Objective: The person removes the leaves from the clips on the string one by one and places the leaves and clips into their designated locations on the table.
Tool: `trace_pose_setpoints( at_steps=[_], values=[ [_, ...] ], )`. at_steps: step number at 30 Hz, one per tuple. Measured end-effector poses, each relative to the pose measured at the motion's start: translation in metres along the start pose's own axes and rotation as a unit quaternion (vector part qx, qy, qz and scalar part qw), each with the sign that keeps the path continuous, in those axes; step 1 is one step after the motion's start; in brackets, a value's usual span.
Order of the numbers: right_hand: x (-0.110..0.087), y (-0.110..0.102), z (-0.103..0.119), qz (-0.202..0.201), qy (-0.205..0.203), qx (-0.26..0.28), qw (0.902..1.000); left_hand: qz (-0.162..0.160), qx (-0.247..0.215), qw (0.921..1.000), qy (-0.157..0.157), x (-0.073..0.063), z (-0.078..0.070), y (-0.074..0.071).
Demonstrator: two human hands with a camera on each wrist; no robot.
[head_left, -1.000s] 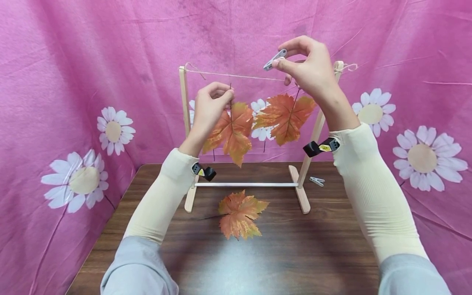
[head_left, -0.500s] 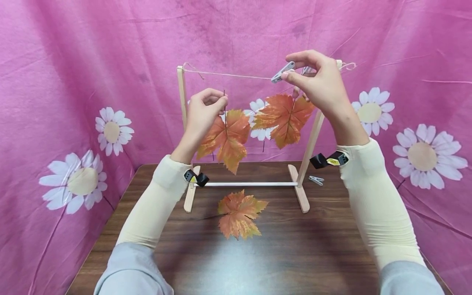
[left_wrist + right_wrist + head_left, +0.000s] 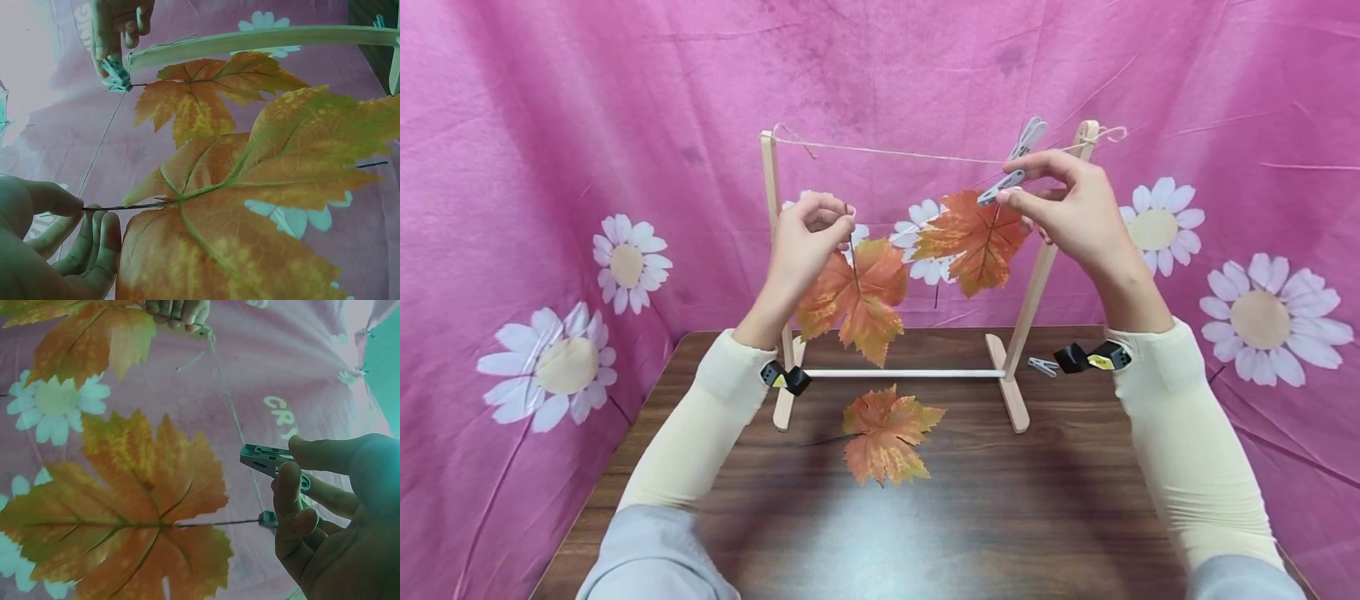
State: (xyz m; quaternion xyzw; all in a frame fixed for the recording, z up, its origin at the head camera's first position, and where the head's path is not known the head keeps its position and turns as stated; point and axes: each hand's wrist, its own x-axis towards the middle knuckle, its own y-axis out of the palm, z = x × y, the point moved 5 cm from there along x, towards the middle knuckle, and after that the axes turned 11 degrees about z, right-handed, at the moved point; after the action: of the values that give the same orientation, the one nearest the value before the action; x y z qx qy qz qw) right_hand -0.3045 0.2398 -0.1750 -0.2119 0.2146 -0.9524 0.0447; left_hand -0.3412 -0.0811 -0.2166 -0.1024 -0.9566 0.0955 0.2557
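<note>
My left hand (image 3: 808, 242) pinches the thin dark stem of an orange artificial maple leaf (image 3: 859, 296), which hangs below the string (image 3: 887, 152). In the head view my right hand (image 3: 1078, 200) holds a grey clothespin (image 3: 1000, 188) between thumb and index finger. The right wrist view shows this clothespin (image 3: 265, 457) with its tip beside the string. A second maple leaf (image 3: 977, 246) hangs near the right end, its stem caught by another clothespin (image 3: 1028, 137) on the string. The right fingers partly cover that spot.
The string runs between two wooden posts (image 3: 1032, 308) of a stand with a white lower bar (image 3: 898, 373). On the brown table (image 3: 715, 500) lie a third maple leaf (image 3: 887, 437) in front and a loose clothespin (image 3: 1043, 367) at right. A pink flowered cloth (image 3: 865, 67) hangs behind.
My right hand has come down and to the right with its clothespin, uncovering the one on the string. The left hand has lowered and shifted left with its leaf.
</note>
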Motion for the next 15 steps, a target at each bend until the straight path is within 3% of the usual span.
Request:
trace_pose_setpoints(
  at_steps=[15],
  values=[
    [-0.029, -0.007, -0.035, 0.003, 0.035, -0.052, 0.9980, 0.006, -0.005, 0.9998, -0.021, -0.014, 0.009, -0.010]
  ],
)
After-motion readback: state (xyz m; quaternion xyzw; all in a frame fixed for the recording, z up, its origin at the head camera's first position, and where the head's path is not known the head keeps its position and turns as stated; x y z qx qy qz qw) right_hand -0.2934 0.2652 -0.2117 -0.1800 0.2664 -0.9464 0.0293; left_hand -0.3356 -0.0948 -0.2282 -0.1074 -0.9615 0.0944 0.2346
